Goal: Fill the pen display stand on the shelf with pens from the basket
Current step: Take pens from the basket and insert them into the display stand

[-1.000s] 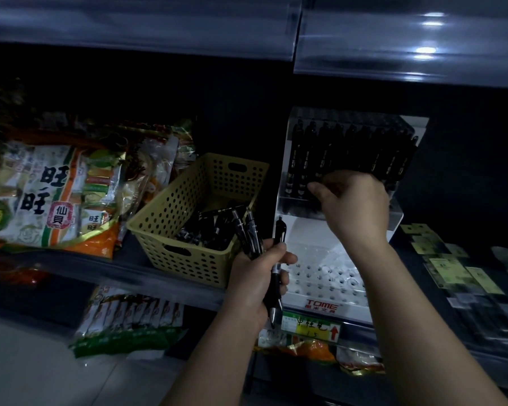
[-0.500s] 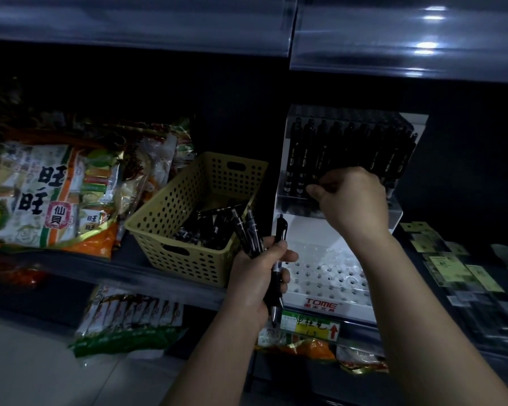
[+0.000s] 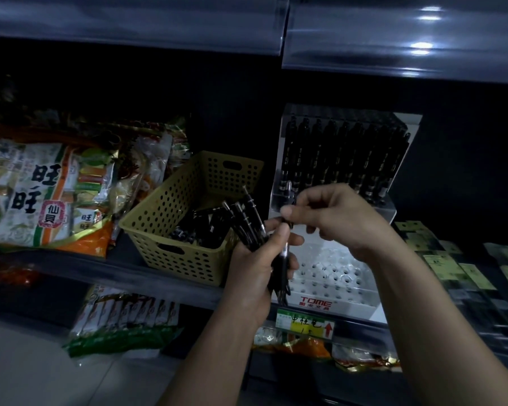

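A white tiered pen display stand [image 3: 332, 298] sits on the shelf. Its top tier holds a row of black pens [image 3: 343, 153]; the lower tier shows bare holes. To its left stands a yellow perforated basket [image 3: 170, 212] with more black pens inside. My left hand [image 3: 255, 262] grips a bundle of several black pens [image 3: 247, 219] in front of the stand. My right hand [image 3: 332, 215] is just above it, thumb and fingers pinching the top end of one pen in that bundle.
Snack bags [image 3: 47, 194] fill the shelf left of the basket. Flat yellow-labelled packets [image 3: 452, 259] lie right of the stand. A price label [image 3: 305, 323] is clipped on the shelf edge. More snack packs [image 3: 123, 323] sit on the shelf below.
My right hand has left the top row of the stand and come down to the bundle in my left hand, taking hold of a pen's top end.
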The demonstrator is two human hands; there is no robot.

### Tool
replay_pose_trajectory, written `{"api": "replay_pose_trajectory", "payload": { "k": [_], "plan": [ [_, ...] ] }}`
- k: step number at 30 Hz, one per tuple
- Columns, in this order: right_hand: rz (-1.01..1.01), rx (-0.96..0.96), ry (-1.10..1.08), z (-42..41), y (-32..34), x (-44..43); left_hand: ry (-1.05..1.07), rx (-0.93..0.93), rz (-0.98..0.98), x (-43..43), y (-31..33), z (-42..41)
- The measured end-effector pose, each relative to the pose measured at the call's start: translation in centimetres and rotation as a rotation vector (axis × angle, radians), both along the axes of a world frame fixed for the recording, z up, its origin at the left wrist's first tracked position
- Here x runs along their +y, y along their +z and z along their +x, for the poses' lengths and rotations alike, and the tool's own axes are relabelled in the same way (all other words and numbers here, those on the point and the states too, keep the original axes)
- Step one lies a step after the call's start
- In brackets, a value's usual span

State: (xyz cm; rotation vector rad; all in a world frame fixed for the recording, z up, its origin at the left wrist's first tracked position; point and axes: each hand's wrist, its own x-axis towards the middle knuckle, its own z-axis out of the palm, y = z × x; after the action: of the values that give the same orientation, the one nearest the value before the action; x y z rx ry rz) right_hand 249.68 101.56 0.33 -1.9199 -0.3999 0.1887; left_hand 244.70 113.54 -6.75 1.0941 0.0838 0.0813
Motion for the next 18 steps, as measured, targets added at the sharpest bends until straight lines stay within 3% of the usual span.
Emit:
{"api": "replay_pose_trajectory", "payload": {
  "k": [4, 8, 11, 18],
  "plan": [
    [0.161, -0.01, -0.137, 0.7, -0.2, -0.6, -0.009, 0.059, 0.008, -0.1, -0.1, 0.0],
    [0.115, 0.09, 0.069, 0.8, -0.6, -1.0, 0.023, 0.033, 0.001, -0.2, 0.0, 0.1],
    [0.123, 0.105, 0.103, 1.1, -1.1, -1.0, 0.037, 0.033, 0.003, -0.3, 0.1, 0.1],
    [0.371, -0.038, -0.17, 1.9, -0.9, -1.6, 0.058, 0.224, 0.024, -0.5, -0.7, 0.5]
  ]
}}
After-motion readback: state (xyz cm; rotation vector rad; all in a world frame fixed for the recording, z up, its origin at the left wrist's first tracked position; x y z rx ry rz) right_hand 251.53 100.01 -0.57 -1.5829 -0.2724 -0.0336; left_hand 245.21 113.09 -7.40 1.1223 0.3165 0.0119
